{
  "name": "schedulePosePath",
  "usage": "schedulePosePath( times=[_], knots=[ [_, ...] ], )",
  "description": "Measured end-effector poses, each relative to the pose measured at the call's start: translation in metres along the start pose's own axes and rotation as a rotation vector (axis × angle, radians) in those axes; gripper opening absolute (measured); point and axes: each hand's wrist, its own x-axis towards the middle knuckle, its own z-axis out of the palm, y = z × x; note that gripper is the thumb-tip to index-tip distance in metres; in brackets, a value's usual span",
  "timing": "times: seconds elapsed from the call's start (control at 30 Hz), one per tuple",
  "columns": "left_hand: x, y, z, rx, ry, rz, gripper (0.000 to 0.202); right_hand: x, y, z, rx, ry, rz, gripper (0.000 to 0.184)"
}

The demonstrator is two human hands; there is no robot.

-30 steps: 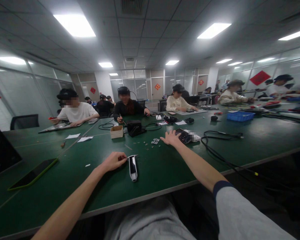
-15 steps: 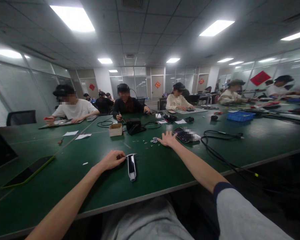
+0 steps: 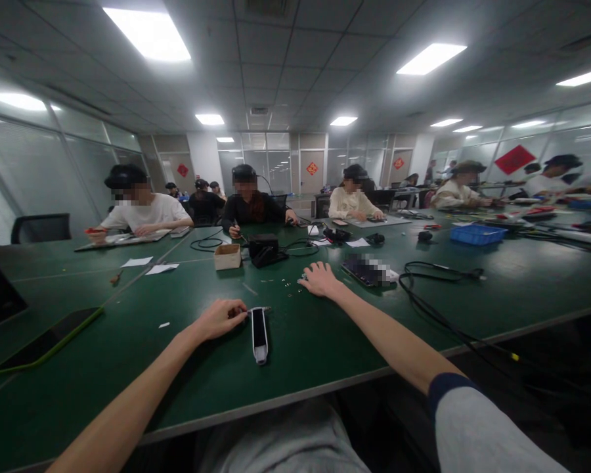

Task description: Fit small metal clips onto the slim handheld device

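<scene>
My left hand (image 3: pixel 220 318) rests on the green table (image 3: pixel 128 341), fingers pinched on a thin metal tool whose tip touches the top of a small black and white device (image 3: pixel 259 333) lying flat. My right hand (image 3: pixel 318 278) is stretched far forward, fingers spread and lowered over a cluster of small metal parts (image 3: pixel 288 285) on the table, covering some of them. A dark phone (image 3: pixel 364 269) lies just to the right of that hand.
A small cardboard box (image 3: pixel 227 256) and a black device (image 3: pixel 263 250) stand beyond the parts. Black cables (image 3: pixel 423 295) loop at the right. A green-cased tablet (image 3: pixel 44 341) lies at the left. A blue tray (image 3: pixel 475 234) sits far right. Several people sit across the table.
My right hand has moved left and down from beside the phone onto the small metal parts. My left hand stays at the device.
</scene>
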Motion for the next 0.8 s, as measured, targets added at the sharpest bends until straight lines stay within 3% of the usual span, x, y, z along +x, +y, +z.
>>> schedulePosePath(
  times=[0.2, 0.37, 0.5, 0.8],
  knots=[
    [0.000, -0.001, 0.002, 0.001, 0.020, 0.029, 0.035, -0.015, -0.041, -0.011, 0.102, 0.163, -0.283, 0.036],
    [0.000, 0.001, 0.008, 0.046, 0.057, 0.048, 0.033, -0.034, -0.078, -0.009, 0.286, 0.228, -0.496, 0.028],
    [-0.001, 0.001, 0.011, 0.072, 0.055, 0.075, 0.031, -0.046, -0.091, -0.004, 0.406, 0.193, -0.561, 0.024],
    [0.002, -0.004, 0.008, 0.030, -0.084, 0.190, 0.028, -0.050, -0.087, -0.009, 0.624, 0.063, -0.561, 0.017]
  ],
)
